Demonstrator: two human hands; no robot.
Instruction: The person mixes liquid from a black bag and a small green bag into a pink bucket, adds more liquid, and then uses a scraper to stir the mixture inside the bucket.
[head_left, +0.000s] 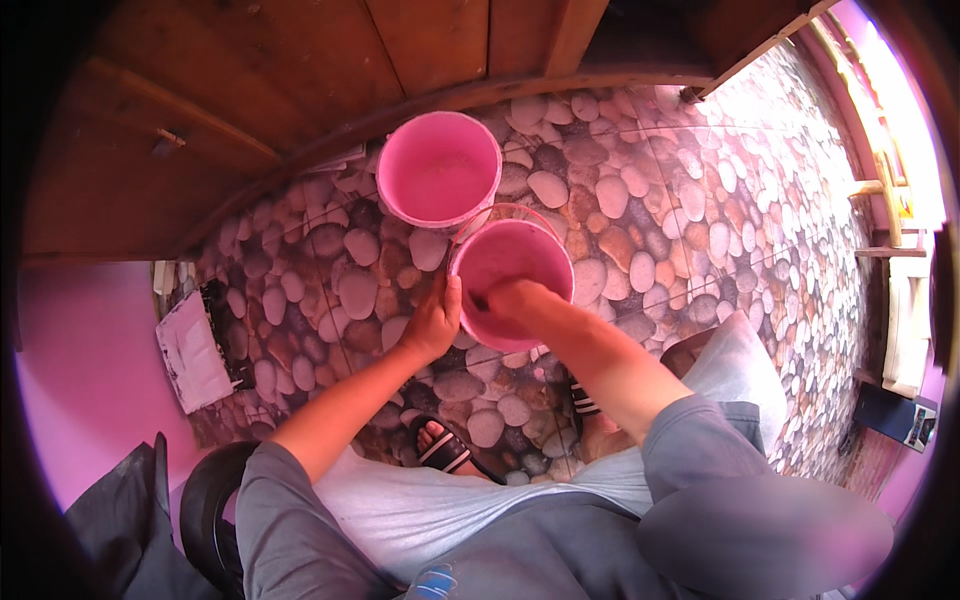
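Note:
A pink bucket [515, 238] with a thin wire handle stands on the floor in front of my feet. My left hand [437, 322] is closed on its left rim, the thumb lying along the edge. My right hand [510, 302] reaches down inside the same bucket with the fingers curled. Something small and dark shows beside those fingertips, too hidden to name. Just behind and to the left stands a second pink bucket [440, 135], apart from both hands.
Wooden panelling [330, 80] borders the far side. A white flat panel [198, 350] leans near the pink wall at the left. My sandalled foot [440, 445] rests close to the near bucket. A dark box [890, 418] sits at the far right. Pebble-patterned flooring [650, 210] lies underneath.

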